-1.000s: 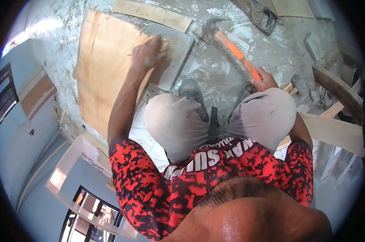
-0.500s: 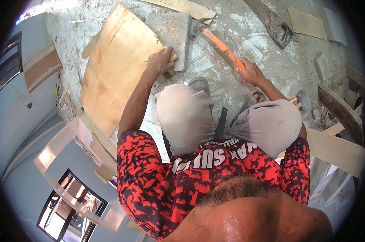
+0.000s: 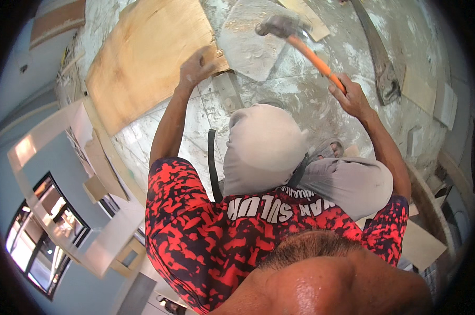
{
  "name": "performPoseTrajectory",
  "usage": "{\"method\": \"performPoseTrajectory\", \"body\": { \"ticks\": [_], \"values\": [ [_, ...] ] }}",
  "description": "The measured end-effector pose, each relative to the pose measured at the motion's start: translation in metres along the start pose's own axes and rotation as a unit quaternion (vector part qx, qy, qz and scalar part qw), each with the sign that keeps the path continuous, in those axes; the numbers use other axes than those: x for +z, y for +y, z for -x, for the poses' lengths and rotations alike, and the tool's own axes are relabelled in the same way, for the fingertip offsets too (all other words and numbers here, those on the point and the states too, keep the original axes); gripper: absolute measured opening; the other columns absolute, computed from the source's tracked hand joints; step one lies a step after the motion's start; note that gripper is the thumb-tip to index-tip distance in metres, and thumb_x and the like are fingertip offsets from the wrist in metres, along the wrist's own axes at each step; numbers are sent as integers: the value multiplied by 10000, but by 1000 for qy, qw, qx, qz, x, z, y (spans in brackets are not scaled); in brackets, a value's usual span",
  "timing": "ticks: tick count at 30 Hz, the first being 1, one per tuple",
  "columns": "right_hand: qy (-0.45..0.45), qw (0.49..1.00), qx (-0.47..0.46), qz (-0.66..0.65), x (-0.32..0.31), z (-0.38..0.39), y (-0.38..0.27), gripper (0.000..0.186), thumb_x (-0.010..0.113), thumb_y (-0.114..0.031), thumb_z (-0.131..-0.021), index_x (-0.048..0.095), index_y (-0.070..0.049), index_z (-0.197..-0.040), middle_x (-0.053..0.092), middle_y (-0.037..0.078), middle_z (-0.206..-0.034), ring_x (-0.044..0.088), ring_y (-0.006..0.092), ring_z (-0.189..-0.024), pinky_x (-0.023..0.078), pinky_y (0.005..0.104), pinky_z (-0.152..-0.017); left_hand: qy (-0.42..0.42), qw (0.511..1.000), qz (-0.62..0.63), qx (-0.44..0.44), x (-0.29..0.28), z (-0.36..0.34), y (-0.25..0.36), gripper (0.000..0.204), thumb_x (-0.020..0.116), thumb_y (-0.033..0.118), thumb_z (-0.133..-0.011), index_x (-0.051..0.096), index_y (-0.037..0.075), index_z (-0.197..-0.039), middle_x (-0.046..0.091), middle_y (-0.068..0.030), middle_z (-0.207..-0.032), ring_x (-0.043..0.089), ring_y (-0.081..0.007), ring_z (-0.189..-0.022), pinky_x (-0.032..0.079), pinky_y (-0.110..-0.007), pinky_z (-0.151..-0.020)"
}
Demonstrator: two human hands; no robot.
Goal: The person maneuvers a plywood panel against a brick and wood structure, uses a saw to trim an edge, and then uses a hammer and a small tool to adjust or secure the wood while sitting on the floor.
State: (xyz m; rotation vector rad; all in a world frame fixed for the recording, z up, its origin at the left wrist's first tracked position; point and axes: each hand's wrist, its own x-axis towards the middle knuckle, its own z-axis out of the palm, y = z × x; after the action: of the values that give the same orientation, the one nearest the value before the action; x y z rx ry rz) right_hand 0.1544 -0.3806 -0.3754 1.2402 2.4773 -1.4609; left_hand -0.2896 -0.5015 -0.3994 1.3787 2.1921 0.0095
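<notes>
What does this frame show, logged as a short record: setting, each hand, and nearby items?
setting: dusty, plaster-streaked floor, seen from above a crouching person
left hand: left hand pressed on the edge of a plywood sheet
right hand: right hand closed around the orange-handled hammer, head raised above a grey tile
nearby: handsaw lying on the floor to the right; flat wood offcuts beyond it
clothing: red and black patterned shirt, grey trousers

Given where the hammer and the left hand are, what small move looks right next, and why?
Probably a short downward tap: the right hand holds the hammer raised above the grey slab, while the left hand steadies the plywood sheet at the edge beside it.
</notes>
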Motion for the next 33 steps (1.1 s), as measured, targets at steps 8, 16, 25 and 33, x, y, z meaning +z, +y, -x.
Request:
{"method": "performPoseTrajectory", "body": {
  "ticks": [8, 16, 25, 33],
  "values": [
    [-89, 982, -139, 97, -17, -74, -68, 381, 501, -272, -941, 444, -185, -1308, 621, 150, -845, 609, 325, -749, 475, 421, -666, 264, 961, -78, 8, 72, -37, -57, 399, 498, 401, -898, 572, 199, -1233, 645, -94, -1019, 615, -271, -904, 489, -445, -726],
    [-36, 934, -314, 164, -28, -89, -134, 470, 511, -234, -936, 388, -258, -1389, 620, 111, -812, 608, 257, -666, 501, 379, -593, 435, 889, -61, 126, 96, -42, -67, 342, 565, 351, -871, 602, 247, -1195, 635, -30, -864, 603, -226, -712, 490, -444, -590],
    [-148, 954, -75, 249, -36, -103, -161, 443, 490, -285, -951, 383, -283, -1381, 566, 89, -680, 574, 232, -564, 483, 371, -515, 281, 957, -72, -22, 81, -31, -35, 302, 581, 418, -831, 658, 213, -1039, 647, -79, -931, 643, -298, -774, 500, -451, -609],
    [-119, 930, -175, 300, -27, -101, -125, 406, 460, -297, -961, 392, -270, -1360, 602, 100, -716, 613, 255, -605, 495, 373, -517, 266, 963, -47, 9, 66, -31, -19, 411, 510, 416, -880, 577, 193, -1219, 640, -91, -947, 644, -306, -739, 507, -467, -625]
  ]
}}
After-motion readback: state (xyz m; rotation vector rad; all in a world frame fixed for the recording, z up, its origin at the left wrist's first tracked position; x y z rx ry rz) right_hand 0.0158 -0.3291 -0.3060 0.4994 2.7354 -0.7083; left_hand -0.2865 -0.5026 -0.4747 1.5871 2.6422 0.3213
